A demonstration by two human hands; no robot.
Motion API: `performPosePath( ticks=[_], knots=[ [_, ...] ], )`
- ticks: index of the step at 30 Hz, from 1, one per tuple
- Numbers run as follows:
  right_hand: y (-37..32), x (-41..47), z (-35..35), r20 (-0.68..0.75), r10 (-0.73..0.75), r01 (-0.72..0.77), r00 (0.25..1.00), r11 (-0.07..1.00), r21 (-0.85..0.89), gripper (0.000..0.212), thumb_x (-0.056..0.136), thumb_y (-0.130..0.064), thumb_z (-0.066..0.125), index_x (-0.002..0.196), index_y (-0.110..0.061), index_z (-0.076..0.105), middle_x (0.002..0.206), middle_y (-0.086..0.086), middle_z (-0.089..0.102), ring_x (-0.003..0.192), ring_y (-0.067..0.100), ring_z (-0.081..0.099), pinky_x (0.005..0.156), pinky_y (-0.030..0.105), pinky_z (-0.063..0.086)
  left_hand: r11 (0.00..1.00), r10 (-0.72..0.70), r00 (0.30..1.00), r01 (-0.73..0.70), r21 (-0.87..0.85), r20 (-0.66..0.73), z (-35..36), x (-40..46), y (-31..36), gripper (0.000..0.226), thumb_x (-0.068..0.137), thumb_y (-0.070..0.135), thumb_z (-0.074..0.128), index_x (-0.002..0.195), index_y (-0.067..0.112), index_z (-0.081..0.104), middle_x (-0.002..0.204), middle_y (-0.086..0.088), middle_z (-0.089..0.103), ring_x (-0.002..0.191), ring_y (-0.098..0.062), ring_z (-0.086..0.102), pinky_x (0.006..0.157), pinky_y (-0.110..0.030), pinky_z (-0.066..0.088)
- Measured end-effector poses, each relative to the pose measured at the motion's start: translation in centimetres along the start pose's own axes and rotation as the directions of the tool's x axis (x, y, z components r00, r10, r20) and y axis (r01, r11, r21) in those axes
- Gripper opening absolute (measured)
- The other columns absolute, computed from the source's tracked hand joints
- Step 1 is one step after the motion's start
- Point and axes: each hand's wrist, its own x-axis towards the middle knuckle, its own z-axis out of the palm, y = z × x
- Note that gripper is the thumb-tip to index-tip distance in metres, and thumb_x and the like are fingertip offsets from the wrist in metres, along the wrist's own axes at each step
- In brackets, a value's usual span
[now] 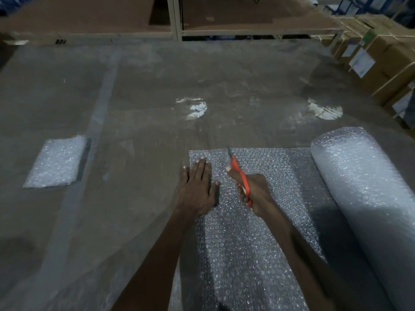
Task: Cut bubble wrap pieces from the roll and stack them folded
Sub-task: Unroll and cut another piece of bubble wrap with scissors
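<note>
A thick roll of bubble wrap (368, 187) lies on the floor at the right, with a sheet (269, 176) unrolled leftward from it. My left hand (198, 187) lies flat with straight fingers on the sheet's left strip. My right hand (253, 194) grips orange-handled scissors (240, 176), whose blades point away from me and reach the sheet's far edge. A folded piece of bubble wrap (56, 162) lies alone on the floor far to the left.
Strapped cardboard boxes (381, 52) with paper labels are stacked along the right. A metal rack frame (177, 21) stands at the back. The concrete floor (146, 108) carries a pale painted stripe on the left and two bright reflections.
</note>
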Motion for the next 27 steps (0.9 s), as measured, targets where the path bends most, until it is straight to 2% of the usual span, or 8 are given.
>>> performPosePath(
  ticks=[7,9,12,18,21,23,25,27],
  knots=[
    [0.5,0.3,-0.2,-0.001,-0.016,0.016,1.0,1.0,0.02,0.04,0.078,-0.036,0.087,0.077,0.0,0.069,0.053,0.005,0.058,0.036,0.011,0.044,0.038,0.021,0.035,1.0,0.0,1.0,0.0,-0.009,-0.001,-0.2,-0.2,0.0,0.067,0.105,0.049,0.016,0.16,0.012,0.002,0.168,-0.007,-0.006,0.154,-0.022,-0.007,0.122,-0.052,-0.006],
    [0.5,-0.2,-0.3,-0.001,-0.027,0.027,1.0,1.0,0.007,0.038,0.079,-0.036,0.086,0.072,-0.003,0.067,0.055,0.005,0.058,0.037,0.012,0.045,0.039,0.022,0.035,1.0,0.003,1.0,-0.003,-0.011,0.004,-0.4,-0.2,0.1,0.067,0.106,0.049,0.017,0.16,0.012,0.003,0.168,-0.007,-0.005,0.154,-0.022,-0.006,0.122,-0.053,-0.007],
    [0.5,-2.0,-0.5,-0.004,-0.076,0.075,0.997,0.995,-0.066,0.037,0.081,-0.036,0.085,0.074,-0.003,0.068,0.058,0.007,0.061,0.041,0.014,0.05,0.04,0.022,0.038,1.0,0.005,1.0,-0.006,0.005,0.022,-1.0,-0.4,-0.1,0.07,0.102,0.052,0.007,0.16,0.013,0.001,0.168,-0.008,-0.005,0.154,-0.023,-0.006,0.122,-0.052,-0.01],
    [1.6,-6.8,-1.6,0.029,-0.173,0.175,0.984,0.981,-0.088,0.01,0.092,-0.018,0.075,0.097,-0.009,0.077,0.075,0.01,0.074,0.062,0.018,0.064,0.055,0.024,0.054,0.992,0.016,0.998,-0.023,-0.127,-0.056,-2.0,-2.2,-1.0,0.078,0.097,0.057,-0.003,0.16,0.014,0.006,0.168,-0.005,0.001,0.154,-0.019,-0.004,0.117,-0.046,-0.02],
    [2.9,-9.1,-2.4,-0.012,-0.258,0.256,0.966,0.964,-0.074,0.01,0.092,-0.014,0.074,0.102,-0.017,0.078,0.081,0.006,0.078,0.069,0.02,0.071,0.065,0.032,0.06,0.988,0.023,0.998,-0.03,-0.15,-0.051,-2.1,-4.4,-0.9,0.084,0.091,0.059,-0.009,0.16,0.015,0.006,0.168,-0.003,0.002,0.154,-0.018,-0.005,0.118,-0.047,-0.02],
    [3.9,-10.2,-3.0,-0.093,-0.321,0.304,0.942,0.939,-0.163,0.016,0.09,-0.016,0.077,0.104,-0.023,0.077,0.079,-0.002,0.079,0.069,0.014,0.074,0.067,0.031,0.061,0.98,0.027,0.997,-0.041,-0.194,-0.075,-1.8,-6.3,-0.5,0.081,0.093,0.058,-0.006,0.16,0.016,0.01,0.168,-0.003,0.005,0.154,-0.018,-0.003,0.121,-0.05,-0.016],
    [5.0,-11.0,-3.6,-0.2,-0.423,0.335,0.884,0.871,-0.36,0.022,0.087,-0.021,0.081,0.108,-0.022,0.078,0.074,-0.01,0.077,0.064,0.002,0.072,0.061,0.02,0.057,0.979,0.036,0.997,-0.05,-0.195,-0.074,-1.2,-8.5,0.0,0.081,0.094,0.059,-0.006,0.16,0.016,0.011,0.168,-0.002,0.005,0.154,-0.019,-0.001,0.12,-0.048,-0.019],
    [6.0,-11.4,-4.3,-0.245,-0.524,0.326,0.816,0.765,-0.555,0.02,0.085,-0.028,0.082,0.102,-0.017,0.082,0.075,-0.006,0.078,0.06,0.002,0.07,0.059,0.021,0.054,0.981,0.065,0.995,-0.077,-0.18,-0.075,-0.6,-10.8,0.9,0.082,0.094,0.061,-0.009,0.16,0.015,0.011,0.168,-0.002,0.006,0.154,-0.018,0.0,0.116,-0.042,-0.025]
  ],
)
